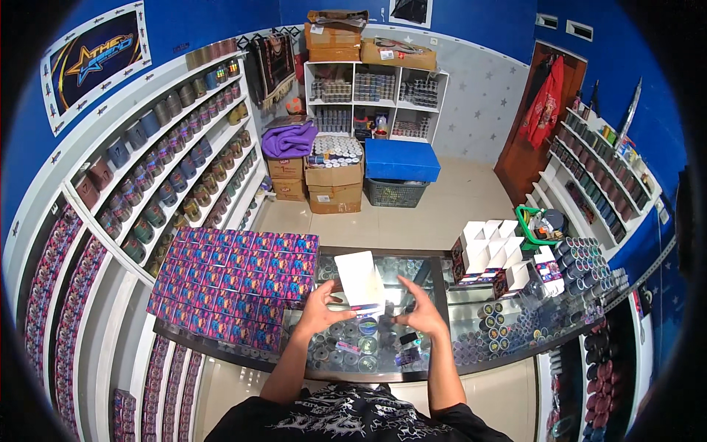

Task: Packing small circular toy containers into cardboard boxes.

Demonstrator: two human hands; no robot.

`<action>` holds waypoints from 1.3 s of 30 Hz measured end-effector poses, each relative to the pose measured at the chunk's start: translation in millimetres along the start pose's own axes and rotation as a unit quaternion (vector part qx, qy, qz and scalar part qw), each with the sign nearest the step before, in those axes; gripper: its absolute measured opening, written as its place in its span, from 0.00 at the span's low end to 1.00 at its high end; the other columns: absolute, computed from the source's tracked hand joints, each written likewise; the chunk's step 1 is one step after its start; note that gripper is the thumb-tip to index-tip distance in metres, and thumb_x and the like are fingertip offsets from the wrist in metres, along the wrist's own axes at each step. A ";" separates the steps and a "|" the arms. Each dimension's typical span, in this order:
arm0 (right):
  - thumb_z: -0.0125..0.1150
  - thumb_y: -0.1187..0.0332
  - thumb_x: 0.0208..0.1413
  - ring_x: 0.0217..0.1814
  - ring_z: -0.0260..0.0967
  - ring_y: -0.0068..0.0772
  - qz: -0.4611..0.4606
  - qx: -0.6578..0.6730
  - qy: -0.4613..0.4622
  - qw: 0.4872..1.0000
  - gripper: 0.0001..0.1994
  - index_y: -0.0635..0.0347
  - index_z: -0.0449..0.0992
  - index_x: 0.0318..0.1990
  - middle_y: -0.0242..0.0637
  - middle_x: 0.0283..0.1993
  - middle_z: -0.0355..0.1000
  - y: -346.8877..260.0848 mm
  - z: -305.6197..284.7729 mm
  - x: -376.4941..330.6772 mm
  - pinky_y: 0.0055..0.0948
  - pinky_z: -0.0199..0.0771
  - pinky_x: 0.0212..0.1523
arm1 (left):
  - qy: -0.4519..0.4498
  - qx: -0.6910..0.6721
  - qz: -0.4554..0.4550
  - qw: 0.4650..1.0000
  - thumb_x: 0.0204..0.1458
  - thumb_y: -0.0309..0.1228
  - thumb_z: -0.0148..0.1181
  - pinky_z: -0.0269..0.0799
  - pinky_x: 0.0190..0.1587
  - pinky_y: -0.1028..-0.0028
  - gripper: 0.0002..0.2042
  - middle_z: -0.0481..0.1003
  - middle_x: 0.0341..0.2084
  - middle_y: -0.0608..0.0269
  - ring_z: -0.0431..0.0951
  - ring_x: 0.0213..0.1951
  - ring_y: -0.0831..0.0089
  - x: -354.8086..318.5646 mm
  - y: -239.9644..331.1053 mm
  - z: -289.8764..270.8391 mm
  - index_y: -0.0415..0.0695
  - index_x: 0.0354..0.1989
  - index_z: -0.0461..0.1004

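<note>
A small open carton point(359, 276) with a white inside and a printed lower edge stands between my hands above the glass counter point(313, 366). My left hand point(322, 309) is at its left side, fingers curved and thumb apart, close to the carton's lower corner. Whether it touches the carton is hard to tell. On the other side, my right hand point(422, 311) is spread with thumb and fingers apart and nothing in it, a little away from the carton. Round spools point(367, 344) show through the glass below.
Printed purple-blue boxes point(232, 283) cover the counter's left side. White open cartons point(487, 250), a green basket point(537, 227) and several stacked spools point(578, 261) stand at the right. Behind the counter are cardboard boxes point(335, 188) and a blue-lidded crate point(401, 162).
</note>
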State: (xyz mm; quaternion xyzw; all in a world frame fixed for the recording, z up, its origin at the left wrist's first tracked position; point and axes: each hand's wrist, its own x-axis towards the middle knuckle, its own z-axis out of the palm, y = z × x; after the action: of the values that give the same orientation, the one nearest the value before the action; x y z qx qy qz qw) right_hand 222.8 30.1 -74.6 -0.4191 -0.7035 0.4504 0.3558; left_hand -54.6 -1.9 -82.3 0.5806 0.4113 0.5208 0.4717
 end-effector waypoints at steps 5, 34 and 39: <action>0.71 0.73 0.29 0.52 0.69 0.43 0.083 -0.211 -0.007 0.974 0.38 0.56 0.71 0.58 0.47 0.52 0.71 45.6 -12.6 -10.4 0.33 0.68 0.55 | -0.011 0.029 0.011 0.999 0.35 0.26 0.76 0.70 0.51 0.70 0.37 0.73 0.50 0.56 0.72 0.53 0.71 0.5 12.7 6.0 0.35 0.57 0.66; 0.70 0.75 0.34 0.51 0.66 0.47 -0.117 -0.278 0.048 0.952 0.26 0.60 0.73 0.47 0.41 0.45 0.69 -143.4 33.3 -2.9 0.40 0.73 0.49 | 0.069 0.195 0.033 0.978 0.30 0.24 0.71 0.74 0.52 0.65 0.35 0.70 0.51 0.54 0.72 0.52 0.62 -5.9 27.9 29.3 0.41 0.54 0.68; 0.70 0.75 0.34 0.49 0.68 0.48 -0.108 -0.292 0.055 0.949 0.26 0.60 0.73 0.47 0.42 0.45 0.70 -144.1 41.9 -2.0 0.40 0.73 0.49 | 0.085 0.135 0.060 0.985 0.30 0.21 0.69 0.74 0.53 0.64 0.35 0.65 0.52 0.55 0.69 0.55 0.61 -7.8 13.0 27.8 0.42 0.54 0.66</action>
State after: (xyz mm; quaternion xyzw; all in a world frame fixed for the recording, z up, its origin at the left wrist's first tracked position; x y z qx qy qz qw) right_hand 148.0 -20.8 45.1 -0.4498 -0.8249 0.1606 0.3025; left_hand -28.1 -15.6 -71.6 0.6165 0.4808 0.5353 0.3197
